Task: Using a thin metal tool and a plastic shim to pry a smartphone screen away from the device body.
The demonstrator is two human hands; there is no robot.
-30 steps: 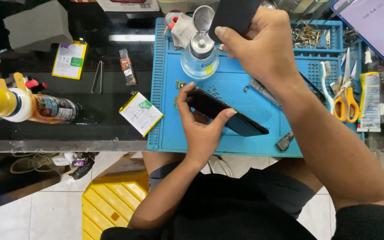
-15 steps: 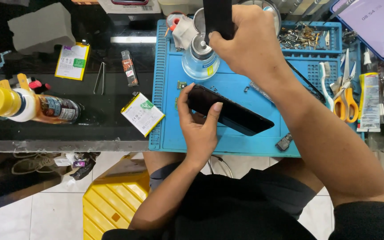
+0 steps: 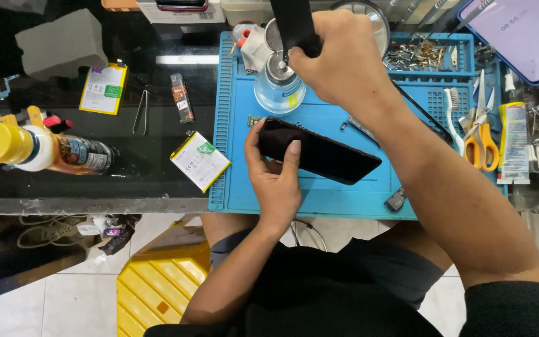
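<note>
Head view looks straight down on a cluttered repair bench, where the person's left hand (image 3: 276, 178) comes up from the near edge, wrist bent back, thumb and fingers closed around the left end of a black phone (image 3: 319, 155). That phone lies slantwise on the blue work mat (image 3: 238, 125), its right end lower toward the near side. The right hand (image 3: 338, 59) reaches over from the right, forearm crossing above the mat, and is wrapped in a closed grip around a flat black piece (image 3: 291, 22) held upright, just above a clear liquid dispenser bottle (image 3: 279, 87) with a metal top. What the black piece is, I cannot tell.

At the far right corner of the mat, a tray compartment (image 3: 428, 53) holds a heap of small metal screws and bits. Beside it, in a slotted section, lie a white toothbrush (image 3: 453, 112) and orange-handled scissors (image 3: 481, 134).

Off the mat to the left, on the dark glass table (image 3: 63, 187), two phone batteries (image 3: 199, 160) lie flat, tweezers (image 3: 140, 112) between them, and a yellow-capped bottle (image 3: 32, 150) lies on its side.
</note>
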